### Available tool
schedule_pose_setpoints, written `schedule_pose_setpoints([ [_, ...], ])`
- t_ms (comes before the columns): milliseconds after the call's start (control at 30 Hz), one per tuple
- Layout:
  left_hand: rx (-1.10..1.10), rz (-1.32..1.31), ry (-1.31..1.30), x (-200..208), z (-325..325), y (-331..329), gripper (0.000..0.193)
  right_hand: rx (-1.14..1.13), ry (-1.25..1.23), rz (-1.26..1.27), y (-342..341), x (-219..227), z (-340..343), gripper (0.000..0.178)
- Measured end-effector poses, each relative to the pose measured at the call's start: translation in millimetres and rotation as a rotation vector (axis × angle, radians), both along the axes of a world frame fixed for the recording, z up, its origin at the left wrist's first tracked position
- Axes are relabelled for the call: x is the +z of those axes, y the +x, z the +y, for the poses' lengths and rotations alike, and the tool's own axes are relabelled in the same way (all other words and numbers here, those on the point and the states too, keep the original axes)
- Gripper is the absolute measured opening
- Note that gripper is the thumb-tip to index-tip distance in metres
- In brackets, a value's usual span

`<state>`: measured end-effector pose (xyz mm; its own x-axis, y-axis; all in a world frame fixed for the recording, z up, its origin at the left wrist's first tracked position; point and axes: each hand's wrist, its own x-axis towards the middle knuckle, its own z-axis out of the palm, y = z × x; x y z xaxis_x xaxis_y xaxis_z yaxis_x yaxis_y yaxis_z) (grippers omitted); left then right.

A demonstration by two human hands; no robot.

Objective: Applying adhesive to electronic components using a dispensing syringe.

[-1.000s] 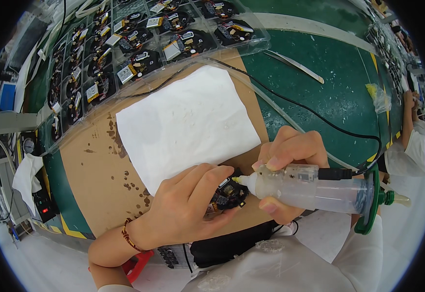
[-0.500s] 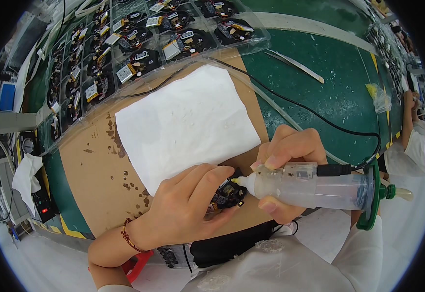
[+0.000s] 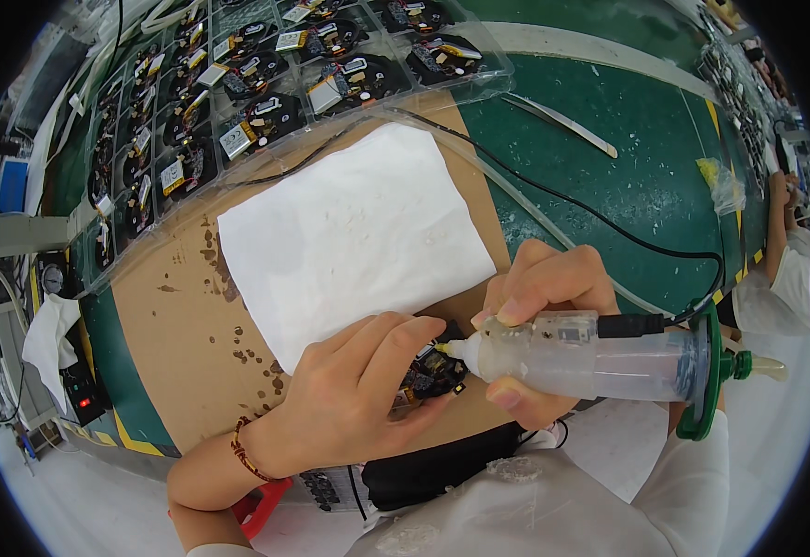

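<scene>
Head view: your left hand (image 3: 358, 381) lies at the near edge of the white sheet (image 3: 358, 223), its fingers bent and clamped on a black circuit assembly (image 3: 437, 373), which you hold just off that near edge, toward the sheet's right corner. Your right hand (image 3: 567, 283) is to the right of the sheet's near edge, fingers closed around a clear syringe (image 3: 641, 371) from above and below. You have the syringe lying nearly level, its yellow tip (image 3: 445, 349) at the assembly (whether it actually touches is too small to tell), and its green cap (image 3: 702, 376) farther out to the right of the sheet. A black plug (image 3: 629, 325) sits along the top of the barrel. Beneath the sheet you have brown cardboard (image 3: 177, 320), dotted with dark stains to the sheet's left. Beyond the sheet's far edge stands a clear tray (image 3: 488, 84) with more such assemblies (image 3: 356, 84) in its compartments, and beyond the sheet to the right, your tweezers (image 3: 563, 125) lie on the green bench (image 3: 646, 176)
</scene>
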<state>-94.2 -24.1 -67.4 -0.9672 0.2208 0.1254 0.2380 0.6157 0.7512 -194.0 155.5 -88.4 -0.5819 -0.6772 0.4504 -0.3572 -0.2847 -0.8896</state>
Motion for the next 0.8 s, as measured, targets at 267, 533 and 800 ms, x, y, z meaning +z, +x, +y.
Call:
schedule_pose_setpoints([
  [267,0.010,0.009,0.013,-2.8,-0.5,0.2,0.052,0.020,0.006,-0.006,-0.5,-1.4,-1.4,0.053],
  [533,-0.005,0.028,0.007,-2.8,-0.6,-1.4,0.051,0.019,0.051,-0.055,3.7,2.8,0.3,0.053],
  [800,0.005,0.032,0.015,-3.1,0.4,-0.9,0.050,0.053,0.057,-0.067,2.8,4.5,0.5,0.055],
])
